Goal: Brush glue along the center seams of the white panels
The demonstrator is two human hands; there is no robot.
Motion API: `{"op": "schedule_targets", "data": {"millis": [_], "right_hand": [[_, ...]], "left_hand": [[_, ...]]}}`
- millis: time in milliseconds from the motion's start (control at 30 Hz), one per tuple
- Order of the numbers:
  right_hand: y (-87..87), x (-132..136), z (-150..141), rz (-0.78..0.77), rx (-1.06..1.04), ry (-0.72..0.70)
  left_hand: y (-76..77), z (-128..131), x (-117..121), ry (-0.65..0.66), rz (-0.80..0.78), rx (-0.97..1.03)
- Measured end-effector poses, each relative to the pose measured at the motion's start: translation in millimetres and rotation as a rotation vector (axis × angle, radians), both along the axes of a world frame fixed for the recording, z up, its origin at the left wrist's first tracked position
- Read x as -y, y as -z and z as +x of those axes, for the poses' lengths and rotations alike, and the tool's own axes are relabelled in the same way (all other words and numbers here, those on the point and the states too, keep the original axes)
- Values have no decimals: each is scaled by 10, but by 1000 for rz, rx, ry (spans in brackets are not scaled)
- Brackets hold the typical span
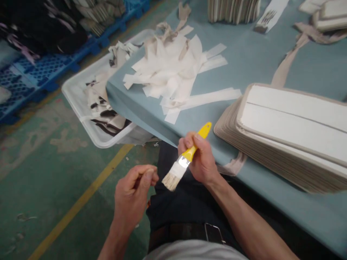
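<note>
A paintbrush [189, 153] with a yellow handle is gripped in my right hand [202, 157], its pale bristles pointing down and to the left. The bristle ends look worn and uneven, and white material wraps the upper part. Just left of the bristles is my left hand [135, 191], fingers pinched together and apart from the brush. Whatever may lie between those fingertips is too small to make out. Both hands are in front of my body, by the near edge of the blue-grey table [151, 121].
White strips [173, 68] lie heaped on the table. A stack of flat, white-topped panels [292, 126] stands at the right, another stack [233, 11] behind. A white bin [94, 139] of scraps sits beside the table's left corner. Blue pallets [38, 76] are beyond.
</note>
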State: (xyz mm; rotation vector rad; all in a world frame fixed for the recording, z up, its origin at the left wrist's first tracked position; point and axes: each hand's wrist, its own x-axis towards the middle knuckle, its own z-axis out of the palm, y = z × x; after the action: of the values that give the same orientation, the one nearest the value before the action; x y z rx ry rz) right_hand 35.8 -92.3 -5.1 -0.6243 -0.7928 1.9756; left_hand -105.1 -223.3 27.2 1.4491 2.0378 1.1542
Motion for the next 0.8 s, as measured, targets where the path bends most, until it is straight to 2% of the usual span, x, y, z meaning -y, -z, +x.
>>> {"op": "schedule_targets", "data": {"millis": [100, 200, 400, 633, 800], "right_hand": [[-60, 75, 27, 36, 0, 98], [-123, 154, 55, 81, 10, 126], [-216, 172, 120, 111, -1, 181], [-264, 199, 192, 101, -40, 189], [-250, 234, 210, 106, -28, 192]], "left_hand": [[28, -24, 59, -11, 47, -86], [56, -21, 111, -10, 111, -193], [-8, 52, 113, 90, 273, -388], [-135, 102, 149, 162, 312, -489], [-114, 80, 177, 213, 418, -499]]}}
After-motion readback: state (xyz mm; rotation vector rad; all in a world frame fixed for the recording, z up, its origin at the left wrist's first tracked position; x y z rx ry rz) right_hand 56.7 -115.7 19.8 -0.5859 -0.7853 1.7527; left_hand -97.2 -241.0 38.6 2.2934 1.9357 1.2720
